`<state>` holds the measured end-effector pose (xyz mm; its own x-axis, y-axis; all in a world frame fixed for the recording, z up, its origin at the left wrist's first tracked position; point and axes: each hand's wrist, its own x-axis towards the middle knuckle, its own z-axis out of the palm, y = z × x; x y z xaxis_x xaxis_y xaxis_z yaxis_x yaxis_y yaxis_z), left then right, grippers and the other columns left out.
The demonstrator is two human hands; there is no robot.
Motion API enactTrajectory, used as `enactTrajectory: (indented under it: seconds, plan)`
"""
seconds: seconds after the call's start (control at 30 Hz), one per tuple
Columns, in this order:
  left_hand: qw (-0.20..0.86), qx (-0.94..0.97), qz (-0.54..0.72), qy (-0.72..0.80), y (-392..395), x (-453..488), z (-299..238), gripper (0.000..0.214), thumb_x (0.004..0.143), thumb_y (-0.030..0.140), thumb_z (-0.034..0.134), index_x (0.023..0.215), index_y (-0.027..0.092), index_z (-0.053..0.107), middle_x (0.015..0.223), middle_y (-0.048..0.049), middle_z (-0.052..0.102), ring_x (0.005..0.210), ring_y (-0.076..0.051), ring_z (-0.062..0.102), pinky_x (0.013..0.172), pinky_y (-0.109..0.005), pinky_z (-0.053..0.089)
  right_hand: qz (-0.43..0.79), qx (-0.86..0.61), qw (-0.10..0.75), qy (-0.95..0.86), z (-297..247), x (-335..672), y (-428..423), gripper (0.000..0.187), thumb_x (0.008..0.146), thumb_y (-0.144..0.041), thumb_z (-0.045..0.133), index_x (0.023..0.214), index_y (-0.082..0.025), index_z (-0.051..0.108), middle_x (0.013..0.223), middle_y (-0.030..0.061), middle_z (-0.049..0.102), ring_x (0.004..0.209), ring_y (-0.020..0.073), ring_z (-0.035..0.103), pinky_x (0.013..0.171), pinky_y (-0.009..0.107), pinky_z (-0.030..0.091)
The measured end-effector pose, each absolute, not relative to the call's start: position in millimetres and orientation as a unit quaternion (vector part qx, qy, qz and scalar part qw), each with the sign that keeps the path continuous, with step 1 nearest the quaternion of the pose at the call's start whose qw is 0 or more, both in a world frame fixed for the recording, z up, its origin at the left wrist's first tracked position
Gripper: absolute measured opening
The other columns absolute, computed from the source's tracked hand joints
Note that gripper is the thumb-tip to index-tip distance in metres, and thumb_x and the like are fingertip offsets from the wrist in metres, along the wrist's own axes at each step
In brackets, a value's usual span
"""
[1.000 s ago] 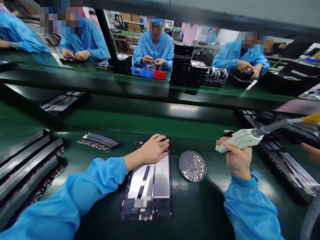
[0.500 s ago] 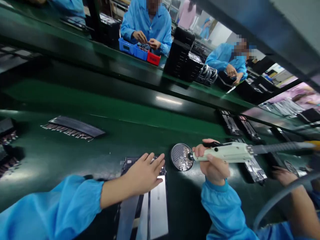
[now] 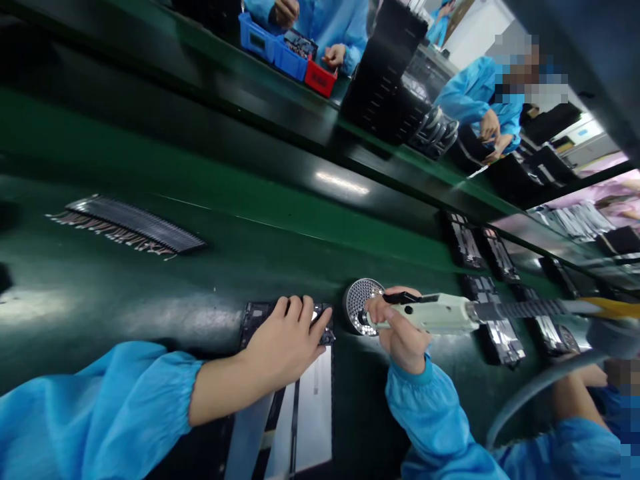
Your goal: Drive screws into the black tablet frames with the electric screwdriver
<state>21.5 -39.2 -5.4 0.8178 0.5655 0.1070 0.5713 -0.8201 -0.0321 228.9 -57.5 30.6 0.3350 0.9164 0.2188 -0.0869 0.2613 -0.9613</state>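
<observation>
My left hand (image 3: 286,340) lies over the top end of an opened tablet (image 3: 313,413), fingers bent at its far edge and thumb spread toward the right corner. The tablet has dark circuit parts at the top and silver battery panels below. Some of its upper part is hidden under the hand. In my right hand (image 3: 403,333) is a pale green electric screwdriver (image 3: 435,312), held nearly level with its tip pointing left. That tip is over a round metal screw tray (image 3: 359,297) full of small holes, just right of the tablet. Whether a screw is on the tip cannot be made out.
A curved row of dark strips with cables (image 3: 135,223) lies at left. Several opened devices (image 3: 503,337) stand at right, near a co-worker's arm (image 3: 575,393). A grey hose (image 3: 520,393) bends there. Blue bins (image 3: 291,61) and a red bin (image 3: 320,79) sit across the bench.
The fingers of my left hand have bent down onto the tablet's top end. My right hand and the screwdriver have shifted left, bringing the tip farther over the screw tray. The view has tilted.
</observation>
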Motion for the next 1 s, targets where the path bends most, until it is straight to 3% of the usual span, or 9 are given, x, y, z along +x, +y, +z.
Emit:
enactTrajectory:
  seconds: [0.73, 1.0]
  plan:
    - [-0.006, -0.956, -0.107, -0.274, -45, 24, -9, 0.054, 0.1, 0.048, 0.052, 0.139, 0.011, 0.06, 0.127, -0.0288, 0.065, 0.109, -0.043, 0.067, 0.09, -0.056, 0.049, 0.371, -0.455, 0.661, -0.467, 22, 227, -58, 0.017, 0.084, -0.02, 0.069, 0.099, -0.022, 0.062, 0.059, -0.0044, 0.057, 0.054, 0.0154, 0.054, 0.066, 0.036, 0.052]
    - [-0.019, -0.955, -0.154, -0.255, -43, 24, -15, 0.049, 0.103, 0.042, 0.043, 0.137, 0.01, 0.06, 0.133, -0.0289, 0.063, 0.118, -0.043, 0.064, 0.096, -0.056, 0.046, 0.327, -0.439, 0.654, -0.522, 53, 225, -64, 0.024, 0.085, -0.019, 0.064, 0.109, -0.024, 0.067, 0.061, -0.0033, 0.056, 0.055, 0.0159, 0.054, 0.063, 0.035, 0.05]
